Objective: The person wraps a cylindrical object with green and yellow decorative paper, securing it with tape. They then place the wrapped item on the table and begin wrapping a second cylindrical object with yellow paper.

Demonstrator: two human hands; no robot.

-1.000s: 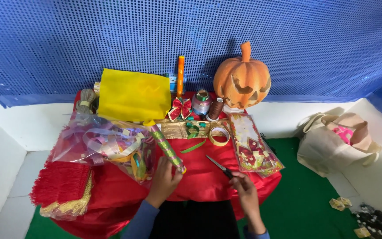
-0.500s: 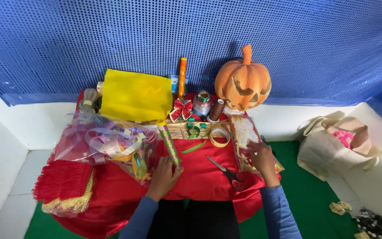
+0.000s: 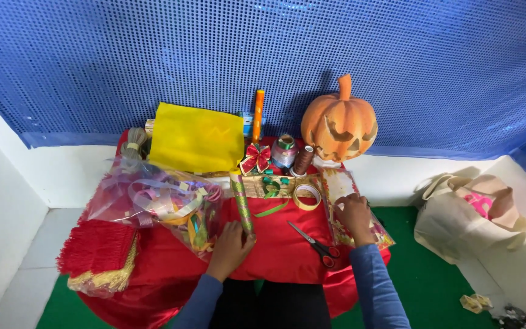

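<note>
Right hand (image 3: 354, 210) shifted far onto packet (image 3: 353, 204), fingers flat, unclamped; scissors (image 3: 315, 244) left near; left hand (image 3: 231, 247) clamped on roll (image 3: 242, 204).

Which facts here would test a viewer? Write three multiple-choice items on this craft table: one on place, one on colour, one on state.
1. Where do the scissors lie?
A. On the red cloth, between the hands
B. In the tote bag
C. On the pumpkin

2. What colour is the sheet at the back?
A. Green
B. Yellow
C. White

3. What is the left hand doing?
A. Lying flat and empty
B. Cutting ribbon
C. Gripping a glittery green roll

Key: 1 A, they lie on the cloth left of the right hand; 2 B, it is plainly yellow; 3 C, the fingers close round the roll's lower end.
</note>
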